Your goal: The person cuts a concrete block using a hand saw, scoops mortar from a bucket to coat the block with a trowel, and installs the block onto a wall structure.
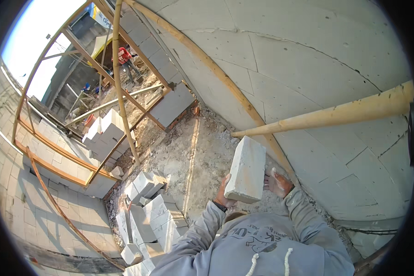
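Observation:
I hold a white aerated concrete block (246,169) upright in front of my chest. My left hand (223,193) grips its lower left edge, and my dusty right hand (277,183) presses against its lower right side. Both grey hoodie sleeves come in from the lower edge. The block hangs over rubble-strewn ground (193,147), close to a wall of the same white blocks (308,60).
A wooden pole (336,115) juts out from the wall just above the block, and a slanted pole (207,64) runs along it. Loose white blocks (149,211) lie piled at lower left. Pole scaffolding (117,78) stands behind them. A person in red (123,55) is far off.

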A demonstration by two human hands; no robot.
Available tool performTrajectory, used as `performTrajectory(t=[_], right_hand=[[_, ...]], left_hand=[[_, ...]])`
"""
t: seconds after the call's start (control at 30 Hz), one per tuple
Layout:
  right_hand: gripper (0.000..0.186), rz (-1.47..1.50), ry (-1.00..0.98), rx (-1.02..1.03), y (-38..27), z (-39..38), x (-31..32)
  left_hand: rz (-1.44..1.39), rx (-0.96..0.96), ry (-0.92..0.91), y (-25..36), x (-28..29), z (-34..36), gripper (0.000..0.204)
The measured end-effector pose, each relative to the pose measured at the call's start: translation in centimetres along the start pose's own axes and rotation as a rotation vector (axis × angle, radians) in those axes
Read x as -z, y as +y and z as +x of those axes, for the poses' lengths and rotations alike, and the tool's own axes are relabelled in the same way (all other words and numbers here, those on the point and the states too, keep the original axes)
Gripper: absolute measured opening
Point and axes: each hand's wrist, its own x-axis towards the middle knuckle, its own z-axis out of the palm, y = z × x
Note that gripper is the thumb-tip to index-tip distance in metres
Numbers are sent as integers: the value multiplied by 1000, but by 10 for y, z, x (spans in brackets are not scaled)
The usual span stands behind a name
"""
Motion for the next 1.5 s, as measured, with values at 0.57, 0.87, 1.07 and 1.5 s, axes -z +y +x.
performTrajectory(t=[0.57,0.87,1.07,1.5], right_hand=[[53,-53,-130,-527,31,266,-36],[66,-166,-92,-386,-26,457,-21],[92,-690,-32,-191,-30,577,-8],[102,-634,33,-274,-36,768,-70]], left_hand=[[189,-311,386,130,102,-4,65],[507,-60,475,298,177,113,70],[920,-161,528,378,226,169,63],[845,-101,308,620,311,248,69]])
